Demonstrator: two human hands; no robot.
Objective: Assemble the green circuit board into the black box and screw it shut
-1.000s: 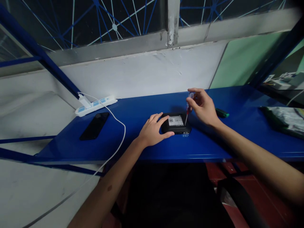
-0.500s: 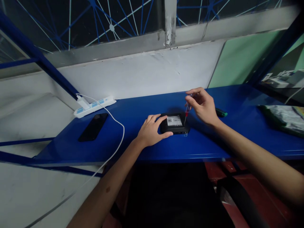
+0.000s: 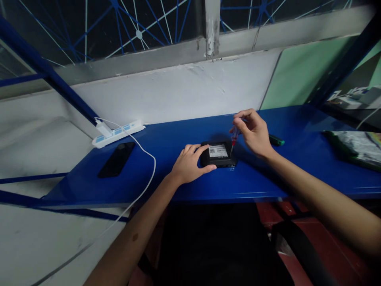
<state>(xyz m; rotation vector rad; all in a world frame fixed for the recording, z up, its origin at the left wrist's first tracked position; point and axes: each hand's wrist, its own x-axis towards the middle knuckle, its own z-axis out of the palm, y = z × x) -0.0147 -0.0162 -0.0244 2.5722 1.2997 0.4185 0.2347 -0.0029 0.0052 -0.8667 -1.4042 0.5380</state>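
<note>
A small black box-shaped device [image 3: 212, 161] lies flat on the blue table, a white printed label [image 3: 218, 150] on its upper face. My left hand [image 3: 190, 162] grips its left side, thumb along the near edge and fingers over the far edge. In my right hand [image 3: 253, 131] is a screwdriver [image 3: 234, 138] with a clear and red handle, pinched between thumb and fingers. The shaft points down and its tip meets the device's right part; whether it sits in a screw is too small to tell.
A black phone [image 3: 116, 159] lies at the left, near a white power strip [image 3: 118, 134] with a charger plugged in. Its white cable [image 3: 154, 167] hangs over the front edge. Right of my hand are a dark green object [image 3: 276, 140] and a plastic bag [image 3: 360, 149].
The fingers of my right hand have shifted slightly round the screwdriver handle, which leans a little differently. My left hand and the device stay in place.
</note>
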